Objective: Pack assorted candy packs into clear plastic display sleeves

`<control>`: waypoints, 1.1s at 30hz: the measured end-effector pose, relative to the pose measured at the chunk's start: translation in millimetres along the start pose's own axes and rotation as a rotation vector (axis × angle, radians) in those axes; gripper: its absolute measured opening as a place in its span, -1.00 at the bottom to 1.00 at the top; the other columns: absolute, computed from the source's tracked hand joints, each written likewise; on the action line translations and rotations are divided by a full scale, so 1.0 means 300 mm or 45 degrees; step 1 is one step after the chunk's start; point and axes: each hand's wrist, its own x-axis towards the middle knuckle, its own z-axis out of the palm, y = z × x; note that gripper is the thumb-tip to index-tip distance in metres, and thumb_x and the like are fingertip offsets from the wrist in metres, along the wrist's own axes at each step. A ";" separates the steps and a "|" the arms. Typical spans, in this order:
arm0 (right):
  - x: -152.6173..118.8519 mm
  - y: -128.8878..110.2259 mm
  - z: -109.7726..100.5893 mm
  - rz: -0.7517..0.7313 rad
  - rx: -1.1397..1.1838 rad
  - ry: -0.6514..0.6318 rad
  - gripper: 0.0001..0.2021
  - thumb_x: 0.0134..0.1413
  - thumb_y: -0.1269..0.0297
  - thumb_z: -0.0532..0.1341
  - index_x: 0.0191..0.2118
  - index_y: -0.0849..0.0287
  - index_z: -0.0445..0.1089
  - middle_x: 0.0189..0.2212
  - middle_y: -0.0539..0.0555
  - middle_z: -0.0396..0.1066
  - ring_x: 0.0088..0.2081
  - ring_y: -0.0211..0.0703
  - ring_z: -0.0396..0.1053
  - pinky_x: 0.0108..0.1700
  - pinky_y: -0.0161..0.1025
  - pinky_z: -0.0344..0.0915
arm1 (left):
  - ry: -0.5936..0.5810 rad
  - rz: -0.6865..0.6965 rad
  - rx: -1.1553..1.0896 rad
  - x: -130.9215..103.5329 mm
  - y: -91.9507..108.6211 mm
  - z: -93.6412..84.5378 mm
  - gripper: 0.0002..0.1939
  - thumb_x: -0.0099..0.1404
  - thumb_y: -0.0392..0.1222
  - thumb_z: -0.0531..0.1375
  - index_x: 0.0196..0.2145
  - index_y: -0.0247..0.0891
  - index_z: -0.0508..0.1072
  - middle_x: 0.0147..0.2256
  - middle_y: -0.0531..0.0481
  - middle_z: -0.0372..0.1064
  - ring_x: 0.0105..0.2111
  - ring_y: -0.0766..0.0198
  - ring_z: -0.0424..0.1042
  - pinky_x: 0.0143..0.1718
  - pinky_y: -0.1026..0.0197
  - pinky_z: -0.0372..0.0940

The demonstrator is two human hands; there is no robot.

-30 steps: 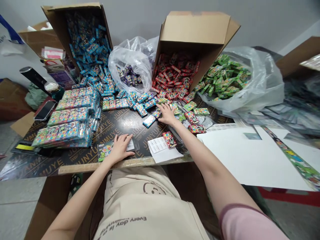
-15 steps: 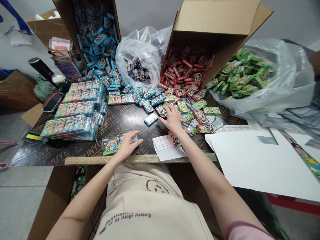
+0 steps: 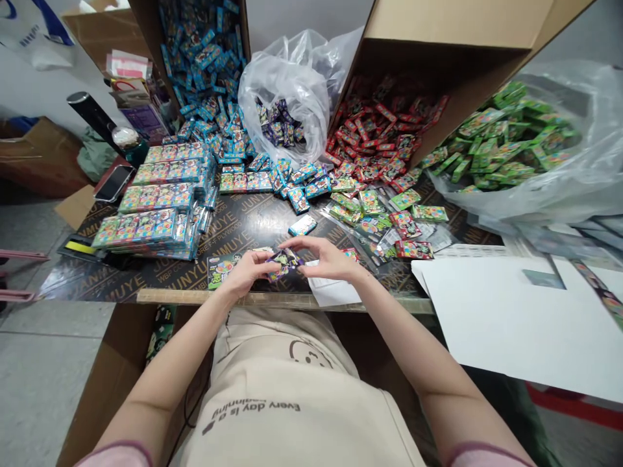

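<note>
A small purple candy box [image 3: 285, 263] is between my two hands, tilted, just above the front edge of the table. My left hand [image 3: 247, 272] pinches its left side between thumb and fingers. On the other side, the fingers of my right hand [image 3: 327, 257] curve around its top and right end. Beneath my left hand lies a flat green-and-black printed packet [image 3: 220, 268], partly covered. White printed paper [image 3: 335, 290] rests under my right hand, with a bit of a red box showing behind. A single blue box [image 3: 302, 225] lies beyond my hands.
Stacked filled packs [image 3: 146, 224] stand at left beside a phone [image 3: 113, 183]. Behind are a carton of blue boxes [image 3: 204, 61], a plastic bag of purple boxes [image 3: 282, 126], a carton of red boxes [image 3: 370, 133] and a bag of green boxes [image 3: 520, 139]. White sheets [image 3: 506, 318] lie right.
My right hand has picked the purple box from the pile and brought it back toward me. My left hand has closed on it above the green packet. The view has shifted slightly.
</note>
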 end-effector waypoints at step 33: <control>-0.054 -0.062 0.210 -0.173 -0.549 0.327 -0.09 -0.11 0.08 0.35 0.33 0.02 -0.09 0.16 0.17 0.21 0.12 0.12 0.19 0.10 0.04 0.15 | -0.231 -0.125 -0.299 -0.086 -0.024 0.074 -0.39 0.05 -0.06 0.27 0.04 -0.40 0.39 -0.31 -0.21 0.54 -0.39 0.07 0.53 -0.36 0.11 0.40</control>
